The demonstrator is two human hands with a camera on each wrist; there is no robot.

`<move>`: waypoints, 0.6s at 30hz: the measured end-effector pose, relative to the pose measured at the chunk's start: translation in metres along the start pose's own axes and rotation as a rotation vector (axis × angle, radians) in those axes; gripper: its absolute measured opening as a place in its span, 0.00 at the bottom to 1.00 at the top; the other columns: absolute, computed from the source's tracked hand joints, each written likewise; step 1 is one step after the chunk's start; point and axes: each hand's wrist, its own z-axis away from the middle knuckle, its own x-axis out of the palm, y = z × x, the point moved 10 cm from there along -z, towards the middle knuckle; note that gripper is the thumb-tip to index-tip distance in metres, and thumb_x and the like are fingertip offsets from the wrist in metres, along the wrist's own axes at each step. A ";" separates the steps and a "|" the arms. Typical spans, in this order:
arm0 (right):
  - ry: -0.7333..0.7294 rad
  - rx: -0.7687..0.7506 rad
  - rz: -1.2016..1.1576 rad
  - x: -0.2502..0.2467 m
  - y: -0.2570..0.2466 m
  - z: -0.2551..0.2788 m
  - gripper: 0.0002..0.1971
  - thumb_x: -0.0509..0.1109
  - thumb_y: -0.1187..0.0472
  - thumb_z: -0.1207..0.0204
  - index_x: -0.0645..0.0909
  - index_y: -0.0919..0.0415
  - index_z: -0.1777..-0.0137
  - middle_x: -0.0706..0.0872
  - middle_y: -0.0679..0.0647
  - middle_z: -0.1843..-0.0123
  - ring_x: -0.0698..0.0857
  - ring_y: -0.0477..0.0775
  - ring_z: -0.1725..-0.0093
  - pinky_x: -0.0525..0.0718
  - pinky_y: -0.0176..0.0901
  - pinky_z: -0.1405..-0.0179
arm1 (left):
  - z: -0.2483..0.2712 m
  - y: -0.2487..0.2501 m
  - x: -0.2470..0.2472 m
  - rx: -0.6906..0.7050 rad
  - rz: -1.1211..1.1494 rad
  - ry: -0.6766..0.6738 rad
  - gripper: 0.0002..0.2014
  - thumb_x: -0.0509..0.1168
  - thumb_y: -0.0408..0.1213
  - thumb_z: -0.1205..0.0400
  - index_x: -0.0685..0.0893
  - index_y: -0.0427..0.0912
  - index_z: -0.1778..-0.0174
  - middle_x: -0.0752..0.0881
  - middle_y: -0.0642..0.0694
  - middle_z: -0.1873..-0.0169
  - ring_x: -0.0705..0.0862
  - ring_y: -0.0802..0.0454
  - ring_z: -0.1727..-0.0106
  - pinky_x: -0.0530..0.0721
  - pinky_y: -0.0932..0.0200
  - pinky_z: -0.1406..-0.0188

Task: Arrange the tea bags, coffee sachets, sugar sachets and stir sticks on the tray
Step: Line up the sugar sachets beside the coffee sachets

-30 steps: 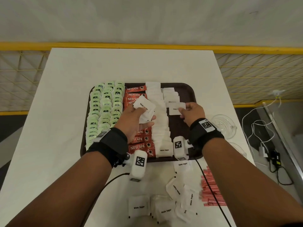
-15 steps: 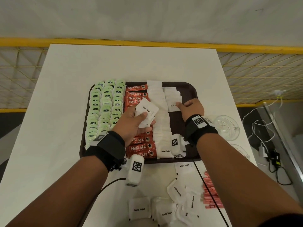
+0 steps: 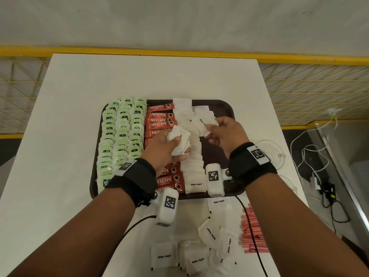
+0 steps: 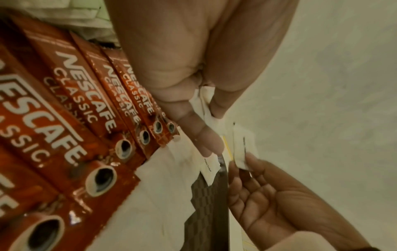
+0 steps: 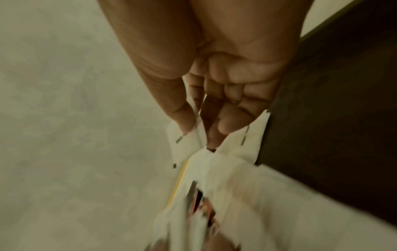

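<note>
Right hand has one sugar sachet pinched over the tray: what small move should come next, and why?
Probably lay the sugar sachet down at the near end of the short second sugar row. The right hand pinches it above bare tray, and the left hand holds more.

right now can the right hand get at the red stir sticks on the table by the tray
Probably not yet. The right hand is over the tray, pinching a sugar sachet. The stir sticks lie uncovered on the table, under that forearm, so it would have to draw back and free its fingers.
</note>
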 end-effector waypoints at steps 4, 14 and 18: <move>0.138 -0.055 0.284 -0.029 0.003 -0.017 0.04 0.71 0.63 0.20 0.80 0.58 0.48 0.88 0.58 0.52 0.86 0.51 0.62 0.80 0.31 0.75 | 0.000 -0.004 -0.009 -0.023 0.025 0.041 0.16 0.59 0.33 0.11 0.74 0.42 0.27 0.84 0.36 0.37 0.91 0.41 0.46 0.89 0.57 0.64; 0.174 0.000 0.574 -0.031 0.023 -0.046 0.12 0.81 0.56 0.30 0.77 0.50 0.64 0.89 0.57 0.52 0.89 0.60 0.51 0.86 0.52 0.43 | 0.004 -0.004 -0.014 -0.070 0.036 0.026 0.17 0.56 0.28 0.12 0.74 0.43 0.27 0.85 0.35 0.38 0.91 0.41 0.46 0.91 0.54 0.60; 0.226 0.024 0.658 -0.035 0.021 -0.046 0.14 0.81 0.53 0.31 0.81 0.57 0.52 0.87 0.53 0.49 0.85 0.55 0.49 0.82 0.43 0.46 | 0.006 -0.003 -0.014 -0.046 -0.022 0.035 0.18 0.62 0.28 0.14 0.74 0.43 0.28 0.87 0.38 0.40 0.92 0.43 0.48 0.89 0.58 0.64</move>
